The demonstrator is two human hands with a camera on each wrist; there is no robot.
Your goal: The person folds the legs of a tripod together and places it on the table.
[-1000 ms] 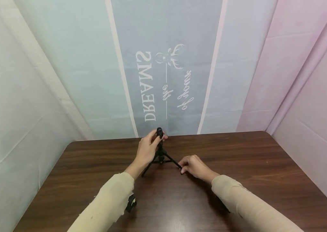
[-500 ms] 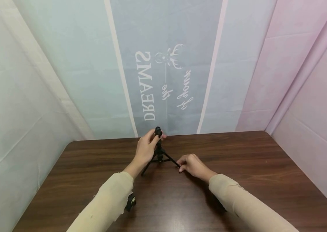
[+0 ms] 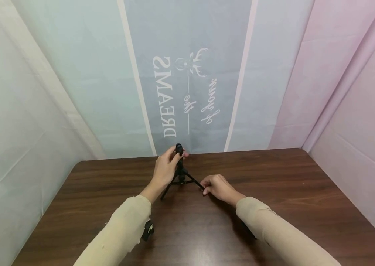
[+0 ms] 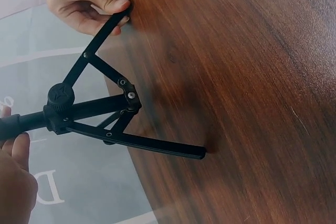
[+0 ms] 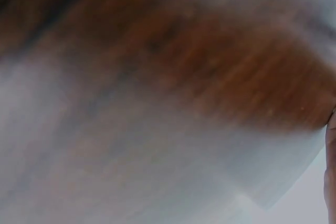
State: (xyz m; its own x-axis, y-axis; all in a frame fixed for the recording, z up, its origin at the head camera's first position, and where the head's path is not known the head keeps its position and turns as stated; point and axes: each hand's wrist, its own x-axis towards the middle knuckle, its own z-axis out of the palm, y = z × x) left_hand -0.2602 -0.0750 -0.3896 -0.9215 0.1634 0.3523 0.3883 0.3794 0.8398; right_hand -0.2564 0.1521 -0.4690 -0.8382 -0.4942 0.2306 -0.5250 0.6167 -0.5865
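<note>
A small black tripod (image 3: pixel 181 172) stands upright near the back of the table with its legs spread. My left hand (image 3: pixel 165 167) grips its upper column, thumb and fingers around it. Low on the right, my right hand (image 3: pixel 220 187) pinches the end of one leg between thumb and fingers. The left wrist view shows the tripod (image 4: pixel 94 109) from the side, with its knob, hinged braces and two legs plain to see. There the right hand (image 4: pixel 86 1) holds a leg tip. The right wrist view is blurred, with only a strip of finger (image 5: pixel 331 166) at its edge.
The dark wood-grain table (image 3: pixel 194 225) has its back edge close behind the tripod. A fabric backdrop (image 3: pixel 200 37) with mirrored lettering hangs behind, and pale cloth walls (image 3: pixel 7 122) stand at both sides. A black device (image 3: pixel 148 229) shows under the left sleeve.
Both hands and the tripod appear slightly further left and higher in the head view, and the backdrop has shifted the same way. The grips look unchanged.
</note>
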